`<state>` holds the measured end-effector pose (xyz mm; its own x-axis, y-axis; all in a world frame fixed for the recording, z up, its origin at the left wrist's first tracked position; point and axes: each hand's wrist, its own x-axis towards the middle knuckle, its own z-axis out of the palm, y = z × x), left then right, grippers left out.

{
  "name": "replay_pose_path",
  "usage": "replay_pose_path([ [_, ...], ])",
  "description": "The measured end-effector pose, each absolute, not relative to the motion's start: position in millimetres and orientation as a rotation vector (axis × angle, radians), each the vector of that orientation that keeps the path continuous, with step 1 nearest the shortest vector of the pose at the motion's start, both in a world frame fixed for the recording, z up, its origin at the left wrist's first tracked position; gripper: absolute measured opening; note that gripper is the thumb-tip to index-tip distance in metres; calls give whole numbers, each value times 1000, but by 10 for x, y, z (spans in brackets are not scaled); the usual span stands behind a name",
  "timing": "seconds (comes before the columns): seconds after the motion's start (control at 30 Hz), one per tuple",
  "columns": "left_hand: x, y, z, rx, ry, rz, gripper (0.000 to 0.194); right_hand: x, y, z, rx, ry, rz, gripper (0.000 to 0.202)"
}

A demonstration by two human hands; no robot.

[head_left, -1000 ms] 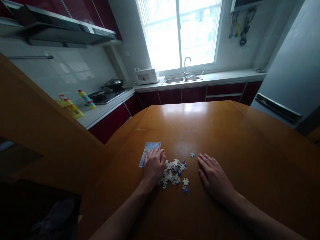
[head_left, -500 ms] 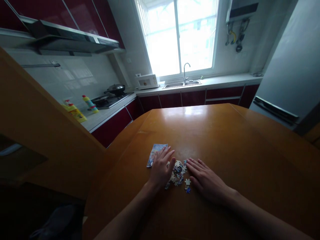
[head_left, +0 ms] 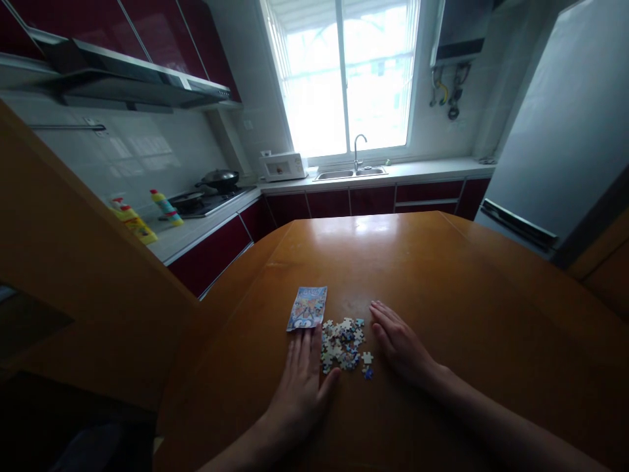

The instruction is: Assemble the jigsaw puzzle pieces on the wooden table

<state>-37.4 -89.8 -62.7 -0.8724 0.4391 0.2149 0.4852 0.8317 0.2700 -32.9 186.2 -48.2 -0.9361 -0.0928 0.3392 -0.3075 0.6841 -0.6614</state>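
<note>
A loose heap of jigsaw pieces (head_left: 343, 342) lies on the brown wooden table (head_left: 383, 262), with a white piece (head_left: 367, 358) and a blue piece (head_left: 368, 373) just off its right side. My left hand (head_left: 303, 383) rests flat on the heap's left, fingers stretched, fingertips at the lower edge of a colourful printed packet (head_left: 308, 307). My right hand (head_left: 399, 341) lies to the right of the pieces, fingers extended, with nothing seen in it.
Beyond the table are a counter with a sink (head_left: 351, 173), a white microwave (head_left: 284, 166) and a stove with a lidded pan (head_left: 220, 179). Cleaning bottles (head_left: 166, 207) stand at the left. A fridge (head_left: 550, 137) is at the right.
My left hand has moved down and left, off the packet and heap, uncovering both. My right hand has shifted slightly away from the pieces. The camera view has shifted a little.
</note>
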Motion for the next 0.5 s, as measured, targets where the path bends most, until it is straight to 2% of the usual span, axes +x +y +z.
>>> replay_pose_path([
  [0.1, -570, -556, -533, -847, -2905, -529, 81, -331, 1880, -458, 260, -2593, 1147, 53],
  [0.33, -524, 47, -332, -1271, -2809, -596, 59, -411, 2078, -489, 131, -2481, 1245, 50],
  [0.5, -316, 183, -219, -1578, -2707, -664, 65, -448, 2240, -499, 92, -2430, 1324, 47],
])
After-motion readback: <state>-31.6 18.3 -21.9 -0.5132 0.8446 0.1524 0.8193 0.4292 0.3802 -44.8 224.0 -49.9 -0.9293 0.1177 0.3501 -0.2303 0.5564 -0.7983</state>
